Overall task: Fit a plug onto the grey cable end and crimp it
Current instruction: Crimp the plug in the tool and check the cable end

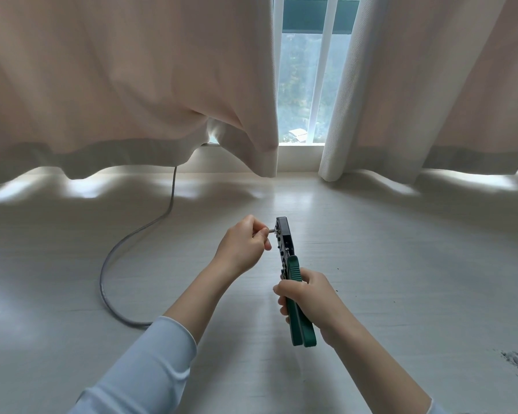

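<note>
A grey cable (118, 249) runs from under the curtain, loops across the pale floor and passes behind my left forearm. My left hand (244, 245) pinches the cable end, whose tip (271, 230) points into the side of the crimping tool's black head (284, 237). The plug itself is too small to make out. My right hand (308, 300) grips the tool's green handles (299, 321), which lie close together. The tool stands upright, held above the floor.
Pale curtains (126, 85) hang to the floor at the back, with a window (308, 85) showing between them. A small heap of dark debris (513, 358) lies on the floor at the right. Tiny specks dot the floor near my right hand.
</note>
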